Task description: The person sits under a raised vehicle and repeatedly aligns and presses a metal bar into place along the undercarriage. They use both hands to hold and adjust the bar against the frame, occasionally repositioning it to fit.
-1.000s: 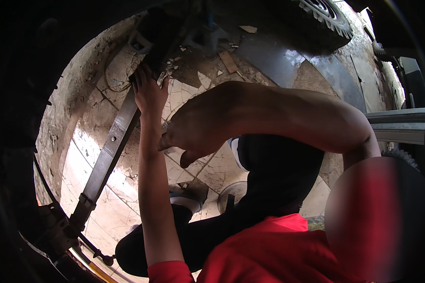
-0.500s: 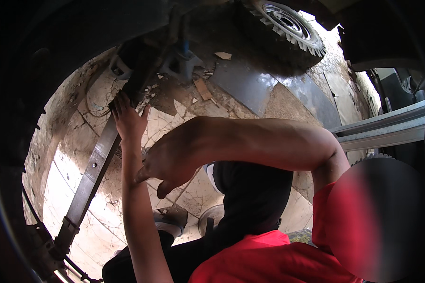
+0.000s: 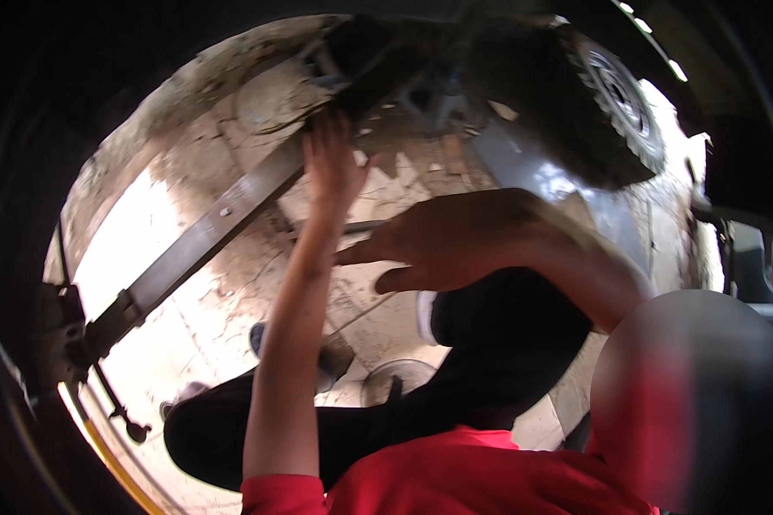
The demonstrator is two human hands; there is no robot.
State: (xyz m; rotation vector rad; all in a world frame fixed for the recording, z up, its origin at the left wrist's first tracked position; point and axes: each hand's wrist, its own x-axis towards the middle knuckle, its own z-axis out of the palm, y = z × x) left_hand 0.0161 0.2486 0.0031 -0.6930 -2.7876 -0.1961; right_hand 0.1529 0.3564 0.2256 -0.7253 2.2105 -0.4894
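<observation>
My left hand is laid with its fingers stretched flat on the upper end of a long flat steel bar, which looks like a vehicle's leaf spring. The bar slants from the lower left up to the dark parts at top centre, with a bolt head on it and a clamp near its lower end. My right hand hovers across the middle, close to my left forearm, thumb and forefinger apart, and I see nothing in it. A thin grey rod shows beside its fingers. Motion blurs both hands.
A large tyre with a steel wheel stands at the upper right. Blue-grey stands are at top centre. Broken tiles and a brown scrap litter the floor. A round object sits by my legs. Dark vehicle parts surround the view.
The view has swung, so the bar and wheel appear farther right. My left hand remains on the bar. My right hand has drawn slightly away from the left forearm.
</observation>
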